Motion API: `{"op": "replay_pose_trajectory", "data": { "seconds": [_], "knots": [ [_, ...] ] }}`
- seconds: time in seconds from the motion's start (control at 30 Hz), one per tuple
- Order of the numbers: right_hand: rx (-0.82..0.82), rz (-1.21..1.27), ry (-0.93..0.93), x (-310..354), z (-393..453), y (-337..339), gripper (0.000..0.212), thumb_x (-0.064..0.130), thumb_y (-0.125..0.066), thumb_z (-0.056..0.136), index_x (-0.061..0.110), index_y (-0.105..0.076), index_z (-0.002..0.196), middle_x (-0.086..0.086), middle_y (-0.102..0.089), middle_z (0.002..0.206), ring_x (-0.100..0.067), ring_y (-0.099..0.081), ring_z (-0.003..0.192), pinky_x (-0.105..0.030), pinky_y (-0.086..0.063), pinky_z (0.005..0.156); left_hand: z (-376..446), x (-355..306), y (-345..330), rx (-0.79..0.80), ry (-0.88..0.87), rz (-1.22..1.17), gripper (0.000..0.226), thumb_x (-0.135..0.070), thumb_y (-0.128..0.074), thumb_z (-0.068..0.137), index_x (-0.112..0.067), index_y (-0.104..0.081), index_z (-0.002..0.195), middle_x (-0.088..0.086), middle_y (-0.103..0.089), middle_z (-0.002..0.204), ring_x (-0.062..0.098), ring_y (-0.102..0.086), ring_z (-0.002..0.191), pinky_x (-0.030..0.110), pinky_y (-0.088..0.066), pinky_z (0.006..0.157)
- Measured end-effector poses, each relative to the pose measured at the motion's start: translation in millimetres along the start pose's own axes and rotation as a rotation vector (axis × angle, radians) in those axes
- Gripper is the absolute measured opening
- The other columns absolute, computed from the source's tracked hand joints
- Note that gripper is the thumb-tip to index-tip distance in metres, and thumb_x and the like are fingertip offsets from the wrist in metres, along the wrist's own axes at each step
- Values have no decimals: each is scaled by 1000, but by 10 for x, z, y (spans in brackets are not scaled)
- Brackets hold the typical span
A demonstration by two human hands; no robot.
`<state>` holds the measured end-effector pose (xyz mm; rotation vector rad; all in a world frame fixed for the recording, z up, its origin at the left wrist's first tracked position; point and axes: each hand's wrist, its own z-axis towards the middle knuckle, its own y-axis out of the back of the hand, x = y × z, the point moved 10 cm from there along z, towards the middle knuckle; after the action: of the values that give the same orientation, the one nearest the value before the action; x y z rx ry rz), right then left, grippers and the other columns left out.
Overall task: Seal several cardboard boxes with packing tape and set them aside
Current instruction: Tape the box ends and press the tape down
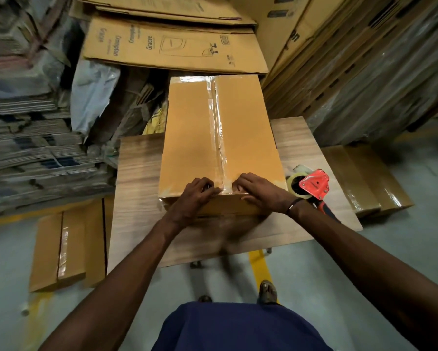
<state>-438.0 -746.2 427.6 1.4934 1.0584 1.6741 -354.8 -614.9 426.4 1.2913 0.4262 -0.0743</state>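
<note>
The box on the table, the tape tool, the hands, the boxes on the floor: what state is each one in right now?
Box: flaps closed, clear tape along the centre seam.
Left hand: fingers pressing the tape end at the near edge.
Right hand: pressing the same edge, thumb on the front face.
Tape dispenser: lying on the table, unheld.
Left floor box: taped shut.
Right floor box: taped shut.

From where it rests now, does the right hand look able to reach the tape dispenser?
Probably yes. The right hand presses the box at its near edge, and the tape dispenser lies just beside that wrist on the table, with nothing between.
</note>
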Motion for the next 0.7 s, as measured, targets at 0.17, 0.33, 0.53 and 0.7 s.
{"op": "replay_pose_trajectory", "data": {
  "seconds": [0.17,0.33,0.53,0.7],
  "knots": [
    [6,15,-124,-34,144,13,41,28,-81,81,27,-53,111,6,-56,105,-16,-49,93,-33,-42,75,103,0,34,-20,201,-160,42,-40,-84,81,-24,-69,117,-1,-58,113,17,-52,103,42,-47,87],
    [-26,-161,-162,-30,199,94,37,40,-75,89,27,-54,118,6,-62,106,-14,-51,90,-33,-42,69,213,-73,80,-6,202,-58,30,-38,-78,89,-21,-68,112,1,-59,109,18,-56,97,43,-52,80],
    [48,-170,-193,-355,-200,386,38,48,-76,89,36,-54,117,13,-58,101,-8,-51,82,-34,-45,64,-107,239,423,58,149,77,46,-30,-82,86,-33,-69,130,-1,-58,112,14,-54,99,26,-44,63],
    [108,-294,-183,-456,-368,473,49,58,-67,93,39,-49,134,9,-62,119,-7,-52,87,-33,-52,70,-458,692,693,99,237,219,57,-36,-82,85,-39,-62,138,-2,-53,114,16,-52,101,28,-41,61]
  ]
}}
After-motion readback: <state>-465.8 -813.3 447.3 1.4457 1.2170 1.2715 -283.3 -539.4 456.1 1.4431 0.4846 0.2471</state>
